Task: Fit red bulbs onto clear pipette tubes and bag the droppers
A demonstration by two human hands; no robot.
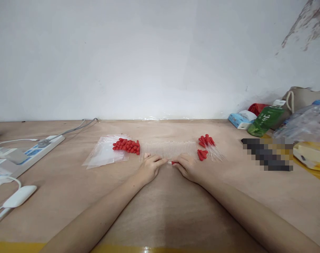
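Note:
Both hands meet near the middle of the table [160, 211]. My left hand [150, 167] pinches a thin glass dropper tube [170, 162], most of it hidden by the fingers. My right hand [186, 166] is closed on a red rubber bulb [173, 162] at the tube's right end; how far the bulb sits over the tube I cannot tell. Just behind the hands lies a row of clear glass tubes [167, 148] side by side. Left of it is a heap of loose red bulbs [126, 145]. Finished-looking droppers with red bulbs [206, 140] lie to the right, beside several more red bulbs [202, 154].
Clear plastic bags [102, 154] lie under and left of the bulb heap. A power strip [41, 151] with chargers and cables runs along the left. At right are a tissue pack [240, 120], a green bottle [266, 119] and a blurred-out dark object [267, 154].

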